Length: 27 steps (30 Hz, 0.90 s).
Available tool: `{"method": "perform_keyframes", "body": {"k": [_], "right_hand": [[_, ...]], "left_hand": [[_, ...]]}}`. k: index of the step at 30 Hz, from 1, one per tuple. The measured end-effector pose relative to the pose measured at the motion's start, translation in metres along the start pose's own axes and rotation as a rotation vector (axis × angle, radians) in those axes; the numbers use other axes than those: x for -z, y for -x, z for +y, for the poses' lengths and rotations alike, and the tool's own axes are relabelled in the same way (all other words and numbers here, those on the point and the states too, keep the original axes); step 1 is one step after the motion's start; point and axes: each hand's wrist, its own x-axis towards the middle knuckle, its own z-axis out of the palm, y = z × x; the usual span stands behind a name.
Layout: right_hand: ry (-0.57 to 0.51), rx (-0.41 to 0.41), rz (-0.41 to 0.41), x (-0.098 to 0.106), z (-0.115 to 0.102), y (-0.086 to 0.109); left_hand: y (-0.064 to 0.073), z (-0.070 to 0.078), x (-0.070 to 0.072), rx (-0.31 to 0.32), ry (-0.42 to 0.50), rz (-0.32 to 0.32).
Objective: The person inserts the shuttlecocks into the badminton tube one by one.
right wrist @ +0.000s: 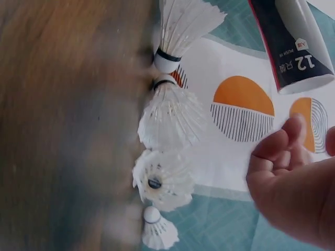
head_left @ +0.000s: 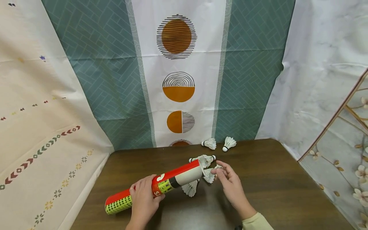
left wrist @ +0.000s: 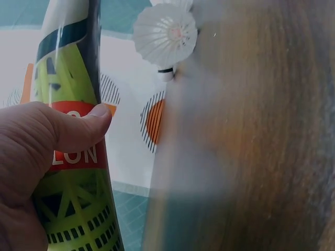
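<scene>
Brown table [head_left: 276, 188], lower frame: my left hand [head_left: 143, 198] clamps fingers round the tube [head_left: 179, 175], right hand [head_left: 233, 188] has fingers apart; slackening grip could crush shuttlecocks [head_left: 191, 188].

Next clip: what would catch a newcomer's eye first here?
Probably the red and yellow-green tube, slanting across the picture over the dark table in the left hand. Next come the white shuttlecocks, scattered around the tube's upper end and towards the table's back edge, with the right hand near some of them. Behind, bold orange circles run down the cloth's white strip.
</scene>
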Motion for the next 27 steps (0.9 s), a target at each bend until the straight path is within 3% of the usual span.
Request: {"method": "perform_keyframes", "body": {"k": [2,4,7,9,12,16,19,22,27], "right_hand": [[-0.038,-0.098,-0.072,-0.002,0.001,0.0],[-0.071,-0.181,-0.219,-0.007,0.003,0.002],[-0.143,-0.242,-0.457,-0.02,0.009,0.007],[-0.207,-0.285,-0.539,-0.029,0.012,0.009],[-0.261,-0.332,-0.574,-0.037,0.013,0.011],[-0.21,-0.34,-0.532,-0.035,0.01,0.012],[-0.102,-0.3,-0.491,-0.027,0.008,0.012],[0.096,-0.205,-0.4,-0.019,0.009,0.011],[0.551,-0.039,-0.084,-0.007,0.013,0.004]], "left_hand": [[-0.001,-0.001,0.003,0.022,0.008,0.001],[-0.002,-0.002,0.004,0.041,0.017,0.002],[-0.003,-0.004,0.004,0.053,0.026,0.007],[-0.004,-0.005,0.004,0.056,0.031,0.009],[-0.003,-0.004,0.004,0.049,0.025,0.009],[-0.002,-0.003,0.004,0.041,0.019,0.005],[-0.001,-0.003,0.004,0.041,0.018,0.009],[-0.001,-0.003,0.004,0.042,0.017,0.008],[0.001,-0.003,0.004,0.041,0.015,0.007]]}}
